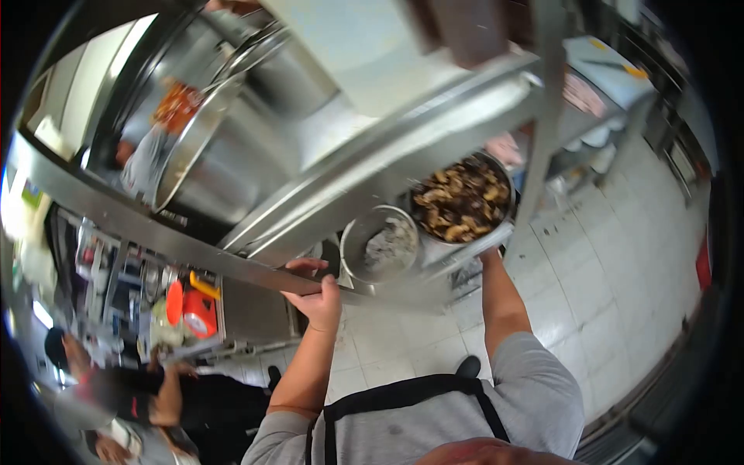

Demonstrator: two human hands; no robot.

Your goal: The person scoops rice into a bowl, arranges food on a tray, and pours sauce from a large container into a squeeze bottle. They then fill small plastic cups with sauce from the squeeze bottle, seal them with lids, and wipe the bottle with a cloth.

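Observation:
My left hand [316, 298] is wrapped round the metal post [256, 271] of a steel rack, thumb on the near side. Close to its right stands a round metal pot [354, 246] with a whitish-grey content I cannot name. My right hand [490, 254] reaches to the near edge of a wide metal bowl [508, 182] full of brown, mushroom-like pieces. Its fingers are hidden by the bowl and the shelf edge, so I cannot see whether they grip. Both containers sit on the rack's lower shelf [453, 256].
Large steel pots [232, 155] stand on the upper shelf, one near a reddish food [178, 107]. A red scale [200, 314] is on a counter at left. Two people [147, 403] are at lower left. A cutting board [608, 74] lies upper right above tiled floor [612, 256].

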